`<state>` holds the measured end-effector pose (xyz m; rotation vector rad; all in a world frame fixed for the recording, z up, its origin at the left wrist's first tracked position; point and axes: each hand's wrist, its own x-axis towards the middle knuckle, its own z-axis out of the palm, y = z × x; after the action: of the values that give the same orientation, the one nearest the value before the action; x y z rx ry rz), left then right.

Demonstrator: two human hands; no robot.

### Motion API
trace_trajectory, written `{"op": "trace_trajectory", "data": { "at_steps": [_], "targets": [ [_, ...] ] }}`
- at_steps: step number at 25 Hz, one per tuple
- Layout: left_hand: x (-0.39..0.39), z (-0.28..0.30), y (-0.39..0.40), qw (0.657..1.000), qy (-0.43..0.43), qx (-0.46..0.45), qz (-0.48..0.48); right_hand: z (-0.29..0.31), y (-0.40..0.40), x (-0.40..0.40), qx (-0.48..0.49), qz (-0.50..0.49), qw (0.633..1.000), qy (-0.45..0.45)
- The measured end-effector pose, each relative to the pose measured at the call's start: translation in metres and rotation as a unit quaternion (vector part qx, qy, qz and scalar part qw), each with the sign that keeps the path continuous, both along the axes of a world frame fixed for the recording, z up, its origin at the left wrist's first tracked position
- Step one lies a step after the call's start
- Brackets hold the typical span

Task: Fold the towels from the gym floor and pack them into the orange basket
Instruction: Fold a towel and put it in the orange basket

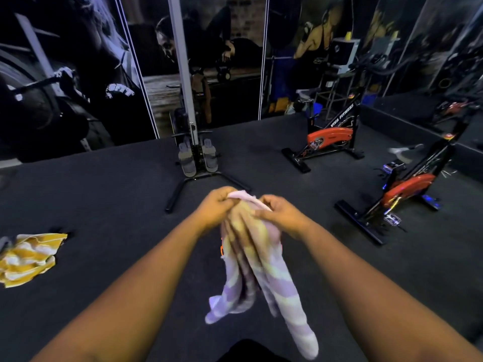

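Purple-and-white towel (251,259), hanging bunched in front of the person above the dark gym floor (117,184): judged soft, light and limp, best taken by its upper edge or corners so it can be spread flat. Left hand (217,207) and right hand (282,214) both pinch that upper edge, fingers curled on the cloth. A yellow-striped towel (28,258) lies crumpled on the floor at far left; the orange basket is not clearly visible.

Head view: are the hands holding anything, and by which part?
Both hands, left hand and right hand, pinch the top edge of a purple striped towel; the rest of it hangs down bunched, off the floor.
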<state>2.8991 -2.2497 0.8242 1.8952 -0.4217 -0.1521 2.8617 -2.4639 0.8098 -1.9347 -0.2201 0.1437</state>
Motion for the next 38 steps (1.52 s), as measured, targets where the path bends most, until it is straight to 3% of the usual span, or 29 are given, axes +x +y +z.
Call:
{"op": "trace_trajectory", "data": {
  "at_steps": [1, 3, 5, 7, 10, 12, 14, 16, 18, 20, 22, 25, 28, 30, 33, 34, 36, 38],
  "targets": [
    [0.003, 0.005, 0.001, 0.997, 0.028, -0.068, 0.017, -0.010, -0.009, -0.005, -0.100, 0.033, 0.994, 0.033],
    [0.009, 0.015, 0.004, 0.983, 0.054, -0.167, 0.054, -0.035, -0.025, -0.017, -0.310, 0.110, 0.939, 0.099],
    [0.018, 0.017, 0.015, 0.977, 0.028, -0.157, 0.139, -0.058, -0.045, -0.026, -0.435, 0.145, 0.875, 0.155],
    [0.029, 0.004, 0.037, 0.968, 0.011, -0.072, 0.242, -0.058, -0.067, -0.030, -0.465, 0.122, 0.861, 0.167],
    [0.031, -0.021, 0.056, 0.947, 0.046, 0.213, 0.234, -0.028, -0.079, -0.022, -0.341, -0.005, 0.935, 0.098],
    [0.020, -0.031, 0.042, 0.955, 0.042, 0.271, 0.112, 0.004, -0.060, -0.011, -0.180, -0.061, 0.981, 0.023],
    [0.005, -0.024, 0.012, 0.973, -0.019, 0.227, -0.034, 0.037, -0.028, 0.001, -0.051, -0.034, 0.997, -0.038],
    [-0.007, -0.011, -0.016, 0.985, -0.016, 0.113, -0.132, 0.060, -0.001, 0.010, 0.005, -0.013, 0.998, -0.054],
    [-0.014, 0.003, -0.031, 0.993, 0.045, 0.025, -0.107, 0.067, 0.010, 0.014, 0.057, -0.034, 0.997, -0.042],
    [-0.011, 0.013, -0.035, 0.998, 0.053, -0.036, -0.024, 0.055, 0.003, 0.012, 0.095, -0.045, 0.993, -0.048],
    [-0.008, 0.025, -0.034, 0.988, 0.054, -0.137, 0.054, 0.026, -0.011, 0.001, -0.003, 0.003, 0.999, -0.033],
    [0.005, 0.042, -0.026, 0.950, 0.121, -0.275, 0.085, -0.023, -0.024, -0.026, -0.181, 0.076, 0.976, 0.094],
    [0.011, 0.033, -0.014, 0.966, 0.120, -0.206, 0.105, -0.030, -0.030, -0.028, -0.205, -0.008, 0.972, 0.113],
    [0.005, 0.013, -0.004, 0.983, 0.103, -0.112, 0.108, -0.009, -0.031, -0.017, -0.048, -0.117, 0.984, 0.127],
    [-0.014, -0.019, -0.004, 0.990, 0.127, 0.015, -0.057, 0.039, -0.020, 0.002, 0.249, -0.172, 0.945, 0.121],
    [-0.020, -0.023, -0.010, 0.986, 0.127, 0.054, -0.097, 0.054, -0.015, 0.008, 0.303, -0.165, 0.932, 0.111],
    [-0.025, -0.024, -0.025, 0.991, 0.090, 0.077, -0.064, 0.066, -0.001, 0.019, 0.376, -0.129, 0.914, 0.086],
    [-0.023, -0.014, -0.035, 0.998, 0.070, 0.002, 0.004, 0.058, 0.006, 0.019, 0.402, -0.098, 0.909, 0.057]
  ]
}}
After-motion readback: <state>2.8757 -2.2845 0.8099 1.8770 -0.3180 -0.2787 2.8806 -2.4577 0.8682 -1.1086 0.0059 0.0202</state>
